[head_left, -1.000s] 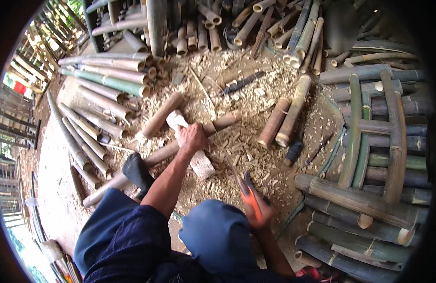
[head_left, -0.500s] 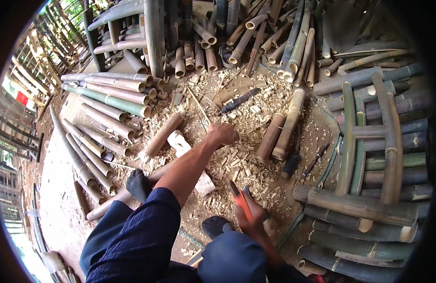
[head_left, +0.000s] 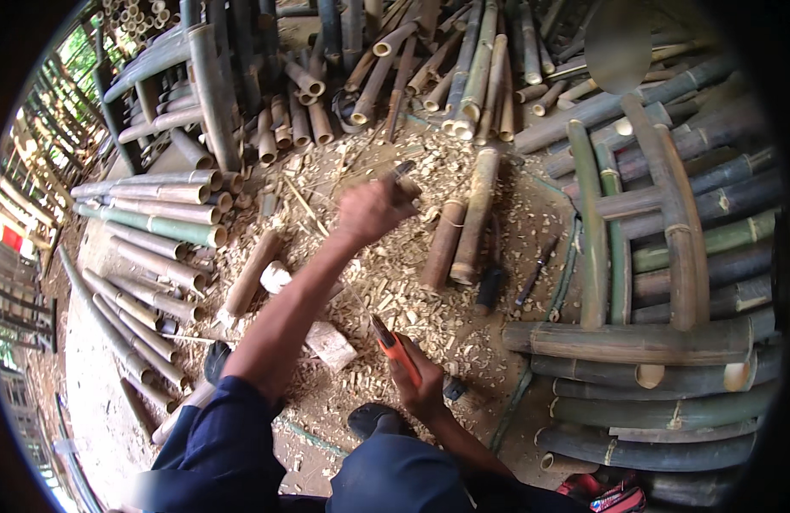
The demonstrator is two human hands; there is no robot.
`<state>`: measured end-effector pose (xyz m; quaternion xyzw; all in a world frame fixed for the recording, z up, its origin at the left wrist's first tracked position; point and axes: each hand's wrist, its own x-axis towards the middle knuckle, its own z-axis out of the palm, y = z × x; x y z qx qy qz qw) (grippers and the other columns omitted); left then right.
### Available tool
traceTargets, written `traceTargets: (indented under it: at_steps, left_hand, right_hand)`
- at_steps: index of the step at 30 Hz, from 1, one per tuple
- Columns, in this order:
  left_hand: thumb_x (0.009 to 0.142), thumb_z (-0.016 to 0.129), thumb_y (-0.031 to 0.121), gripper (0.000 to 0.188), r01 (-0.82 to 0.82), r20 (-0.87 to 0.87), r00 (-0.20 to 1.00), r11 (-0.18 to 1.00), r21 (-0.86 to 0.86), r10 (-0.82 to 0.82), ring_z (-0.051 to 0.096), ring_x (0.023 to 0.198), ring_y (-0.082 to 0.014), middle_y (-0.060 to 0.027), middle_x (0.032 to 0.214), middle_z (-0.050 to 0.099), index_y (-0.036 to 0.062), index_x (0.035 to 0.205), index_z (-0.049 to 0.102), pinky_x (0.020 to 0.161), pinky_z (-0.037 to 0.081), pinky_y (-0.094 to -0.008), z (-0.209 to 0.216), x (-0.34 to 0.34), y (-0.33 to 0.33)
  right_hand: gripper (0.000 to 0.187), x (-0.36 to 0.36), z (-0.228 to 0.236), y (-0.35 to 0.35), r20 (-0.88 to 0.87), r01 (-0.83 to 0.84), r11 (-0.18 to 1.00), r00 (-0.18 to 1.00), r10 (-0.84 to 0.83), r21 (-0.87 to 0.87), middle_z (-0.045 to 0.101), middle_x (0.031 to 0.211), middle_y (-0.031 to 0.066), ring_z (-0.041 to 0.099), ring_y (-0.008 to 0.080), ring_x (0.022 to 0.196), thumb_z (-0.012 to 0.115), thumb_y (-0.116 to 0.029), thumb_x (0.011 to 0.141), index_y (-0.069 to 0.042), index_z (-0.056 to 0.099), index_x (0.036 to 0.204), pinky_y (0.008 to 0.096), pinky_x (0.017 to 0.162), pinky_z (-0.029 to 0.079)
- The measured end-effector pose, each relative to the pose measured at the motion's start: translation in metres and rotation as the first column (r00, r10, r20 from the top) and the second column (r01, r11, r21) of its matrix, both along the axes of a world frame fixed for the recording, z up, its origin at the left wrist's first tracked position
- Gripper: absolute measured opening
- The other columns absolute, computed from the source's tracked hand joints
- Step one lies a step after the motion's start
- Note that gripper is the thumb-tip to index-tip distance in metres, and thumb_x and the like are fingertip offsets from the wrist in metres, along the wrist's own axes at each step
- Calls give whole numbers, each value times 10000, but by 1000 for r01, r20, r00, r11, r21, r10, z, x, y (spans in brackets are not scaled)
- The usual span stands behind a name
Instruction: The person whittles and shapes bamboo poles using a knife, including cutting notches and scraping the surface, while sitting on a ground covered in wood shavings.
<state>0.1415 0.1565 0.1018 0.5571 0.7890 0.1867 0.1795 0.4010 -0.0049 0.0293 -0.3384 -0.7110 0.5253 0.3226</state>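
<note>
My left hand, smeared by motion, is over the wood shavings in the middle. A dark, slender tool shows just beyond its fingers; whether the hand grips it is unclear. My right hand is wrapped round an orange-handled tool whose dark tip points up and left. The exact kind of this tool does not show. Below my left forearm lies a pale piece of wood. Beside the forearm, a brown bamboo length rests on the shavings.
Two bamboo lengths lie right of centre, near a dark-handled tool. Cut bamboo poles are stacked at the left. A bamboo frame stands at the right, and more poles lean at the back.
My left hand has moved farther away, toward the dark slender tool, and is now blurred. My right hand still holds the orange-handled tool. The whole view has shifted rightward.
</note>
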Motion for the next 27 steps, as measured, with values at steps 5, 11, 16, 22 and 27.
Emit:
traceTargets:
  at_steps: [5,11,16,22,27]
  left_hand:
    - [899,805,502,572,-76,155,988,926,370,19,654,753,-171,-80,912,695,41,1161,591,708,561,-354,105,-58,-73]
    - [965,741,454,508,-431,504,762,899,-75,407,629,736,-137,-50,831,619,8,1169,607,674,561,-339,81,-156,-250]
    - [978,678,299,281,-729,726,227,608,-315,649,683,780,-233,-83,839,636,63,1105,594,686,634,-475,71,-149,-412]
    - [939,722,277,286,-890,901,-78,377,-256,427,714,872,-288,-119,951,709,56,1108,655,799,608,-494,8,-73,-557]
    - [966,706,296,292,-889,918,-259,296,-348,300,702,873,-255,-128,974,710,34,1087,665,764,603,-448,-67,-12,-558]
  right_hand:
    - [476,50,22,24,20,262,937,962,-274,229,775,1086,195,712,125,790,596,-191,1032,70,582,1430,294,689,576]
    - [574,63,12,187,226,371,779,814,-535,506,727,1163,259,734,427,967,673,-371,970,-14,614,1415,466,834,571]
    - [705,58,-47,273,626,79,773,537,-565,630,638,1365,225,636,410,1183,651,-282,954,-147,380,1591,515,988,467]
    - [619,91,-114,251,567,-70,595,411,-714,801,546,1456,190,501,344,1369,663,-146,900,-150,502,1497,499,1062,437]
    - [642,85,-169,240,754,259,949,583,-302,180,553,1427,310,533,496,1309,710,-276,922,43,491,1434,520,1111,432]
